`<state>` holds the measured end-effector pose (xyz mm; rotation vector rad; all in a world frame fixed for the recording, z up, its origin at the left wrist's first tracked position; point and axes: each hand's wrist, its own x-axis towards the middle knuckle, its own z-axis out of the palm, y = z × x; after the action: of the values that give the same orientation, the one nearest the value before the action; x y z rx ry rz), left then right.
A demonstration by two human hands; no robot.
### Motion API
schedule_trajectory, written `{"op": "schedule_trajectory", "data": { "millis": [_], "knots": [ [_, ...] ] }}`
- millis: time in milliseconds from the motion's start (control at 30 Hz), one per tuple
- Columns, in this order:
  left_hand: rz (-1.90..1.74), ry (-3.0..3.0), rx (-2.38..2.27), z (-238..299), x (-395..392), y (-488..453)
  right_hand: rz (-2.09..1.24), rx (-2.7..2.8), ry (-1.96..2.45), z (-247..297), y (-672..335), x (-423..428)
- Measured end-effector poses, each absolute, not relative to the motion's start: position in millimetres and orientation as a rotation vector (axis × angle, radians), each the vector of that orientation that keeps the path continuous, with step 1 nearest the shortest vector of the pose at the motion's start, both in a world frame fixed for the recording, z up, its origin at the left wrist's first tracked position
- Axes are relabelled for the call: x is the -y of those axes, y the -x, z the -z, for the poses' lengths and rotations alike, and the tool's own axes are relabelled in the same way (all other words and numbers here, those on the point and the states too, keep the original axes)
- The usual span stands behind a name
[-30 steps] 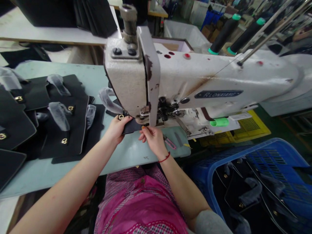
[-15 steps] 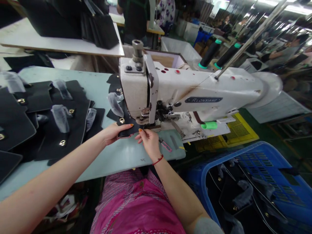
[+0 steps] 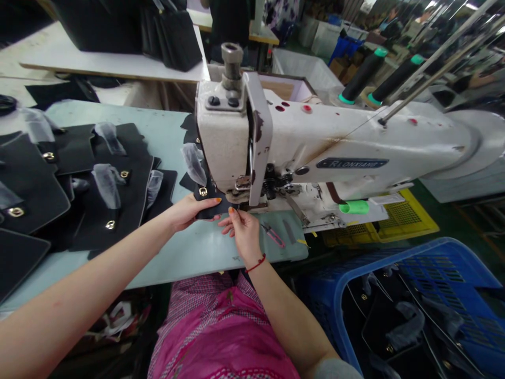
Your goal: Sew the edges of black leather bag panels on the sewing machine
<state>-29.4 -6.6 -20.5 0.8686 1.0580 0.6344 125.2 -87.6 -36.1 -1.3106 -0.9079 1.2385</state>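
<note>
A black leather-like panel [image 3: 208, 211] lies partly under the head of the white sewing machine [image 3: 224, 137]. It carries a gold clasp [image 3: 203, 191] and a strap wrapped in translucent film [image 3: 193, 164]. My left hand [image 3: 185, 213] is closed on the panel's near left edge, thumb on top and fingers beneath. Close to the needle area, my right hand [image 3: 245, 231] pinches the panel's right edge between thumb and forefinger, its other fingers curled. The needle itself is hidden behind the machine head. Pink-handled thread snips [image 3: 275, 237] lie on the table just right of my right hand.
Several similar black panels [image 3: 114, 205] overlap on the pale blue table [image 3: 165, 263] at left. A blue basket [image 3: 339, 284] holding more panels stands at right, near a yellow crate [image 3: 414, 213]. Black thread cones [image 3: 363, 76] rise behind the machine. Black bags [image 3: 169, 39] sit on a white board.
The view has shifted slightly, so the machine appears larger and farther right. Both hands keep their hold at the panel's edge, with little visible movement of the panel.
</note>
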Motion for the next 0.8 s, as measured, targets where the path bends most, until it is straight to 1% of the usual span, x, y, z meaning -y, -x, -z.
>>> {"op": "schedule_trajectory", "data": {
  "millis": [533, 800],
  "knots": [
    [-0.622, -0.829, -1.042, 22.5, -3.1, 30.2, -1.211, 0.755, 1.308, 44.6, -101.8, 80.9],
    [-0.685, -0.836, -1.003, 20.8, 0.4, 28.3, -1.187, 0.767, 1.345, 44.0, -96.4, 77.6]
  ]
}}
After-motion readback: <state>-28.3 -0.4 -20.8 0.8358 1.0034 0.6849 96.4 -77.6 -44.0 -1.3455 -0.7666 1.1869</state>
